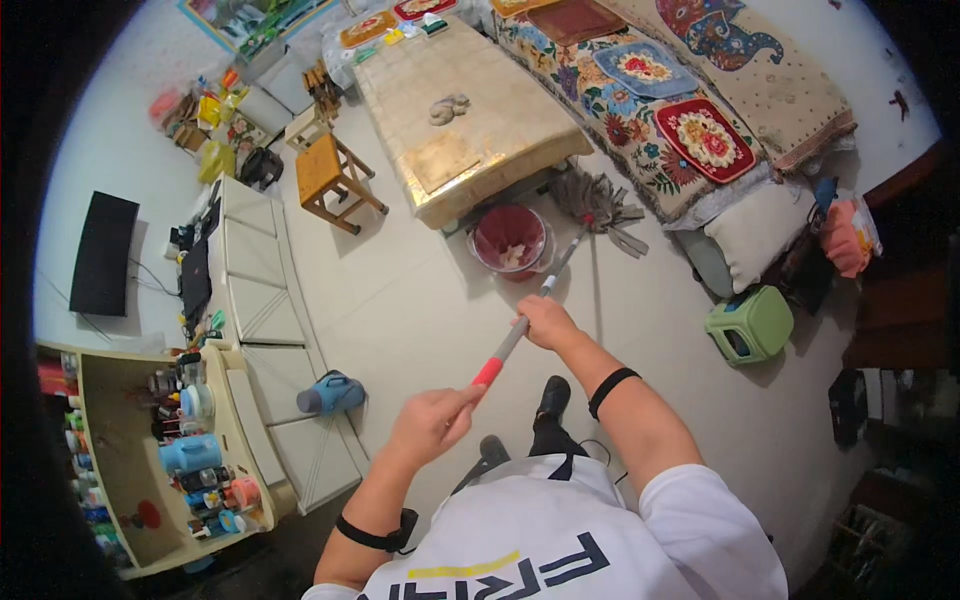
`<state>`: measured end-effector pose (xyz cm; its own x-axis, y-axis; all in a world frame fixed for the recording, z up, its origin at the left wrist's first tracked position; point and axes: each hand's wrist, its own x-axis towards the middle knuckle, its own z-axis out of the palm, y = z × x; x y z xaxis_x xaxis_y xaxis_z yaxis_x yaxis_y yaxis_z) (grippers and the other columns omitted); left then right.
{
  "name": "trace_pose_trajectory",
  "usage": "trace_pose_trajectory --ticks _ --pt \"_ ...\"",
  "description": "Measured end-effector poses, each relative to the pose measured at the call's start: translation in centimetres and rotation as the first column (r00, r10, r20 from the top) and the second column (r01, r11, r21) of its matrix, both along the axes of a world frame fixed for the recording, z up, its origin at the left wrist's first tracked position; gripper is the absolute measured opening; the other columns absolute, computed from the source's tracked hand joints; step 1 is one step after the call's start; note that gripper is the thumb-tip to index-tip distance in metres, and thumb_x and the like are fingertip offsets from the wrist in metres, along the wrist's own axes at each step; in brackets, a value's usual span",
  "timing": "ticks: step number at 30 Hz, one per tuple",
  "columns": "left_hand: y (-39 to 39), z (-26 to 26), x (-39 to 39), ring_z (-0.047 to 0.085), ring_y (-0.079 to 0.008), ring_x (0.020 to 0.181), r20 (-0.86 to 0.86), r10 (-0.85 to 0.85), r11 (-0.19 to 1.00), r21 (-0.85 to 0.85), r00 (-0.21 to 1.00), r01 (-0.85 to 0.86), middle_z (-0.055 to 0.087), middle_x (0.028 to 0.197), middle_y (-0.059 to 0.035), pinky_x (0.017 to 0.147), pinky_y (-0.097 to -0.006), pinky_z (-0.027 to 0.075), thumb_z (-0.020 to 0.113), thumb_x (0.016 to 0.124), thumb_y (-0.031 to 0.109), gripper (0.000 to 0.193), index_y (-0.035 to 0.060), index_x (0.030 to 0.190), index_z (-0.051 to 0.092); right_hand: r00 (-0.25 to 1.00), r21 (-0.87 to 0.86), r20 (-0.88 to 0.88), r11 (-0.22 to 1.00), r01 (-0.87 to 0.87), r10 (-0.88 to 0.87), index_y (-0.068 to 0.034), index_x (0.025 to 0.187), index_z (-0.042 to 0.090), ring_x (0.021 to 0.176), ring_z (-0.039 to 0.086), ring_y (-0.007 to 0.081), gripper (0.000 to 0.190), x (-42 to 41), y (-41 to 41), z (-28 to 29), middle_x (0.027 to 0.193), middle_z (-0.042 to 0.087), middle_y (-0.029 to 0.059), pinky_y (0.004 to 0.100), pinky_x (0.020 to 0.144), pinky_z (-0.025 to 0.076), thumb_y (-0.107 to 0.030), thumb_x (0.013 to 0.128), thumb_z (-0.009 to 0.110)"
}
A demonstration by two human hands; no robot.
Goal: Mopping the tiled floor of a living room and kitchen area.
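Note:
A mop handle [513, 339], grey with a red grip, slants from my body towards the far right. Close to its upper end, my left hand [437, 421] is wrapped around the red grip. Farther down the pole, my right hand [549, 322] grips the grey shaft. The mop head [594, 201] of grey cloth strips lies spread on the floor between the table's end and the sofa. Just left of the pole stands a red waste bin [510, 238] with a clear liner and some pale litter inside.
A cloth-covered table [517, 146] stands ahead, with a patterned sofa [637, 112] on its right. A wooden stool [330, 176] is left of the table. A green plastic stool [752, 326] sits at right. A blue jug [332, 392] stands by the white cabinet [259, 300].

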<state>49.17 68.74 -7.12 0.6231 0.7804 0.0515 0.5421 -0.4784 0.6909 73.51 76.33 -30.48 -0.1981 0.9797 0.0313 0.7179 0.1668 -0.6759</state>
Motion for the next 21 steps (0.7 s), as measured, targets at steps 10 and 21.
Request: trace_pose_trajectory --ticks 10,21 --pt "-3.2 2.0 -6.6 0.062 -0.0121 0.057 0.152 0.31 0.95 -0.074 0.938 -0.302 0.064 0.063 -0.0072 0.054 -0.0266 0.048 0.049 0.096 0.007 0.025 -0.0017 0.101 0.071 0.963 -0.229 0.229 0.97 -0.087 0.141 -0.01 0.091 0.069 0.097 0.067 0.0365 0.016 -5.5 -4.9 7.3 0.1 0.07 0.0157 0.0497 0.082 0.053 -0.024 0.083 0.067" --pt "-11.4 2.4 -14.0 0.056 -0.0259 0.049 0.359 0.208 0.933 0.206 0.91 -0.295 0.058 0.058 -0.0106 0.049 -0.0336 0.043 0.061 0.073 0.0 0.007 0.0021 0.075 0.068 0.972 -0.209 0.065 0.956 -0.206 0.224 -0.007 0.089 0.068 0.093 0.066 0.0396 0.012 -16.4 -14.7 6.8 0.097 0.069 0.0179 0.0504 0.082 0.053 -0.016 0.081 0.066"
